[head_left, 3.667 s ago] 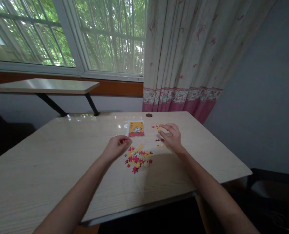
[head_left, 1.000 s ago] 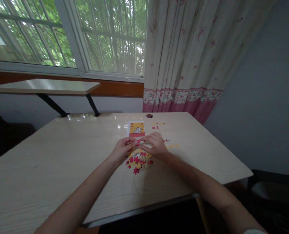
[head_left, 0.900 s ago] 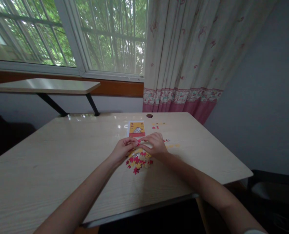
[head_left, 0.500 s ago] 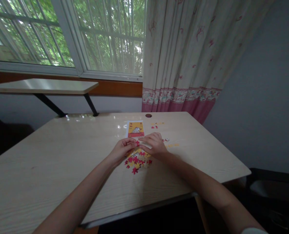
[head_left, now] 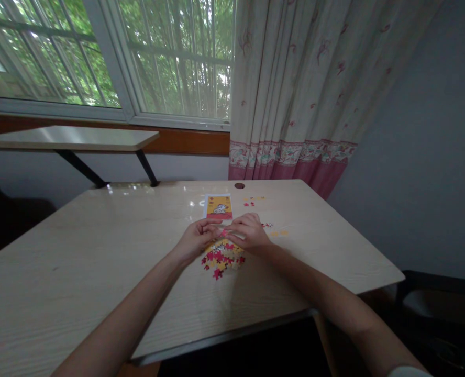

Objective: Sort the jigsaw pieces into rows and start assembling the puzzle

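Pink-red, 1 puzzle piece shows in the head view between the curled, close fingertips of the left hand and right hand; which grips it, I cannot tell. Nearer lies a loose pile; beyond, a picture card. The right hand partly blocks separate pieces.

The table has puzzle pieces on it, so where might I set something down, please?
Bare table: left of the left forearm, up to the shelf legs; also between the right forearm and the table's right edge. Crowded: the middle, with the pile, card, loose pieces, left hand and right hand.
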Motion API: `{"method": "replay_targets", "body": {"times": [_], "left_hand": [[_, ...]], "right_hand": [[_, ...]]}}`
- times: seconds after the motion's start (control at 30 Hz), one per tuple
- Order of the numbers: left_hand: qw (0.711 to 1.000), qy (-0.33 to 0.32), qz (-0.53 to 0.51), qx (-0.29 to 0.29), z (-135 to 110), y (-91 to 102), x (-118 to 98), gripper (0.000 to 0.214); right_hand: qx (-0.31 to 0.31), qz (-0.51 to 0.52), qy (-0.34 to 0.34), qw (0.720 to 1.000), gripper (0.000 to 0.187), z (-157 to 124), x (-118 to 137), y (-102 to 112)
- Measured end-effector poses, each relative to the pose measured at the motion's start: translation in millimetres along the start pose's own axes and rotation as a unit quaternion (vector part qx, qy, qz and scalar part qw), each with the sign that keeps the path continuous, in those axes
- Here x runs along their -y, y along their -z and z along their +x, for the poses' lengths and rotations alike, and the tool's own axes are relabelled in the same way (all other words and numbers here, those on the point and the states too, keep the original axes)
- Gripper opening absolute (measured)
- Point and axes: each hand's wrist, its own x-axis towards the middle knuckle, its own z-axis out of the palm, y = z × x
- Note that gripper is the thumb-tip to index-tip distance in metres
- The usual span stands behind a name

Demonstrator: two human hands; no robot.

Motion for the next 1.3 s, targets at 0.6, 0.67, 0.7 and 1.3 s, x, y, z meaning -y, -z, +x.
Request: {"method": "replay_targets", "body": {"times": [0.6,0.67,0.7,1.3], "left_hand": [[0.766,-0.149,0.625,0.002,1,35.8,-8,0.03],[0.758,-0.139,0.637,0.014,2,35.1,-7,0.031],[0.755,-0.135,0.641,0.019,2,35.0,-6,0.032],[0.748,-0.125,0.651,0.037,2,32.6,-6,0.03]], "right_hand": [[-0.199,0.052,-0.155,0.966,0.018,10,-30,40],[-0.203,0.055,-0.146,0.967,0.018,10,-31,39],[-0.204,0.054,-0.139,0.967,0.017,10,-31,38],[-0.11,0.046,-0.291,0.949,0.024,15,-110,37]]}}
